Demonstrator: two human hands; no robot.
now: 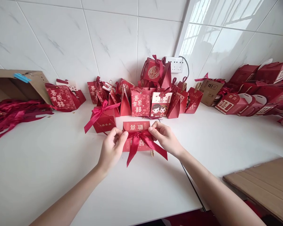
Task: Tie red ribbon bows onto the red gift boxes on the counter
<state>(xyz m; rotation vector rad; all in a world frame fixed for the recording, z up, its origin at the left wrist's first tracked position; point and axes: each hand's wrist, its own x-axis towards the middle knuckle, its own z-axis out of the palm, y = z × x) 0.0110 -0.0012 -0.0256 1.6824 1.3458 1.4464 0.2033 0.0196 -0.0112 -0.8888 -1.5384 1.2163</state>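
Note:
A red gift box (136, 125) with pale printed characters lies on the white table in front of me, its lettering upside down from here. Across it runs a dark red satin ribbon (132, 153), tied in a bow whose two tails hang toward me. My left hand (111, 146) is closed at the bow's left loop, thumb against fingers. On the other side my right hand (164, 137) pinches the right loop near the box's edge. A bit of gold cord (152, 153) pokes out below the box. Just behind my left hand stands another red box (104, 122) with a ribbon bow.
Several red gift boxes (141, 102) stand along the tiled wall, near a power strip (175, 64). Loose red ribbons (16, 114) spill from a cardboard carton (41, 86) at left. More red boxes (235, 103) pile up at right, with flat cardboard (266, 185) nearer me.

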